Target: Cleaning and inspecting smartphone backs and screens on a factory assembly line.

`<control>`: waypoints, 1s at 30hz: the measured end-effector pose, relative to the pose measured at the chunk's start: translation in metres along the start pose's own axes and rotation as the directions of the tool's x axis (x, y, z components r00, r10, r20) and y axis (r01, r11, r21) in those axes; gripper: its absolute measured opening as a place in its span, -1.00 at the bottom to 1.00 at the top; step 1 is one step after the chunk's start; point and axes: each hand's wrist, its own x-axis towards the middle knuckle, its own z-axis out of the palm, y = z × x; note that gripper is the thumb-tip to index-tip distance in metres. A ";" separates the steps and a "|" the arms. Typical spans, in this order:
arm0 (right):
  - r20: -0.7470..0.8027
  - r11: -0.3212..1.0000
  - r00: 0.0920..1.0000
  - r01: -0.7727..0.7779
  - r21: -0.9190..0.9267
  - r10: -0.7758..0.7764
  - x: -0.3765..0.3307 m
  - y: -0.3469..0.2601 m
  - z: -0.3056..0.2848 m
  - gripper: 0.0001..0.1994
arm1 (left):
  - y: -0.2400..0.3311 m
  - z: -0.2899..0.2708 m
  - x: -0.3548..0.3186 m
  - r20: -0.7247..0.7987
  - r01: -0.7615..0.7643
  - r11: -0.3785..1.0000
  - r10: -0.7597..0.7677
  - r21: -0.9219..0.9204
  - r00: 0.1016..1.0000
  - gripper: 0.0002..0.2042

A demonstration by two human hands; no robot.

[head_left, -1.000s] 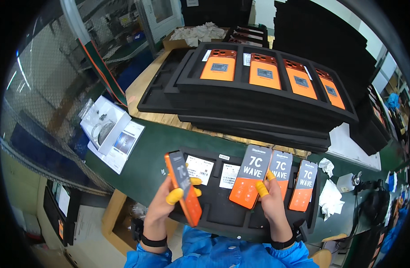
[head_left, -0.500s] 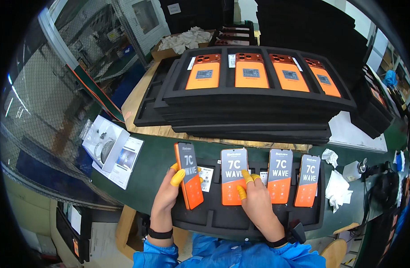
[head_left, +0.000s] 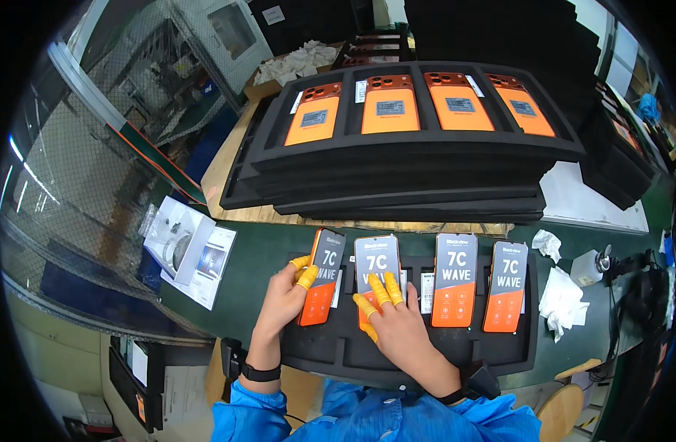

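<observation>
My left hand (head_left: pixel 280 300), with yellow finger cots, grips the left edge of an orange smartphone (head_left: pixel 320 300), tilted at the left of a black foam tray (head_left: pixel 367 359). My right hand (head_left: pixel 403 331) has several yellow-cotted fingers spread over the front of a second smartphone (head_left: pixel 377 250), partly covering it. To its right, a third smartphone (head_left: pixel 454 283) and a fourth smartphone (head_left: pixel 504 289) lie face up in the same tray. The phones' fronts carry grey and orange film. White label cards (head_left: pixel 426 293) show beside the phones.
Behind, stacked black foam trays (head_left: pixel 397 177) hold several orange phones (head_left: pixel 389 107), backs up. At left are an open white box (head_left: pixel 177 239) and printed sheet (head_left: pixel 214 265). Crumpled tissues (head_left: pixel 562 303) and a dispenser bottle (head_left: pixel 590 267) stand right. A cardboard box of tissues (head_left: pixel 297 62) sits behind.
My left hand has brought its phone lower and closer to the second one. My right hand has shifted left, its fingers now spread across the second phone. The view has moved slightly.
</observation>
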 end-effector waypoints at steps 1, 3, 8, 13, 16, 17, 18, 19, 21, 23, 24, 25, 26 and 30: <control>-0.005 1.000 1.000 -0.001 0.002 0.001 -0.002 0.001 0.003 -0.55 | 0.004 0.001 -0.001 -0.097 -0.016 1.000 0.017 0.013 0.995 -0.74; 0.057 0.995 0.997 -0.056 -0.087 0.061 -0.005 0.001 0.005 -0.49 | 0.006 -0.002 -0.001 -0.117 -0.022 0.999 0.026 0.037 0.993 -0.76; -0.018 0.991 0.997 -0.073 -0.110 0.072 -0.005 -0.004 0.005 -0.58 | -0.003 -0.002 -0.001 -0.171 0.004 0.999 -0.013 -0.050 0.985 -0.75; -0.003 0.988 0.998 -0.064 -0.137 0.065 -0.007 -0.001 0.007 -0.55 | 0.002 0.001 -0.003 -0.222 -0.056 0.817 0.221 0.573 0.950 -0.79; -0.042 0.993 0.998 -0.059 -0.100 0.055 -0.007 -0.002 0.006 -0.57 | 0.013 0.007 -0.007 -0.251 0.029 0.604 0.287 0.797 0.925 -0.79; -0.072 0.994 0.995 -0.072 -0.087 0.066 -0.005 -0.002 0.003 -0.59 | 0.019 0.009 -0.009 -0.252 0.030 0.606 0.284 0.795 0.925 -0.79; -0.100 0.993 0.992 -0.087 -0.075 0.080 -0.004 -0.002 0.000 -0.60 | 0.027 0.011 -0.010 -0.262 -0.015 0.625 0.348 0.780 0.900 -0.78; -0.096 0.992 0.992 -0.094 -0.080 0.086 -0.004 -0.001 -0.001 -0.60 | 0.032 0.015 -0.012 -0.269 -0.065 0.642 0.409 0.764 0.872 -0.77; -0.211 0.993 0.973 -0.082 0.080 0.098 -0.003 0.003 -0.006 -0.62 | 0.035 0.014 -0.017 -0.279 -0.104 0.638 0.470 0.763 0.838 -0.77; -0.274 0.994 0.957 -0.072 0.087 0.093 -0.010 0.004 -0.025 -0.63 | 0.042 0.013 -0.028 -0.338 -0.096 0.677 0.479 0.730 0.810 -0.79; -0.328 0.992 0.938 -0.083 0.098 0.111 -0.019 0.002 -0.045 -0.65 | 0.035 0.008 -0.033 -0.358 -0.118 0.697 0.498 0.708 0.790 -0.77; -0.382 0.990 0.915 -0.094 0.108 0.128 -0.029 0.004 -0.063 -0.66 | 0.026 0.001 -0.040 -0.378 -0.143 0.715 0.515 0.684 0.769 -0.76; -0.470 0.992 0.874 -0.115 0.053 0.126 -0.044 0.014 -0.074 -0.66 | 0.018 -0.005 -0.051 -0.422 -0.074 0.771 0.423 0.633 0.802 -0.70; -0.531 0.810 0.692 -0.586 -0.018 0.488 -0.114 0.065 -0.108 -0.66 | -0.041 -0.024 -0.083 -0.485 -0.014 0.922 0.216 0.386 0.848 -0.56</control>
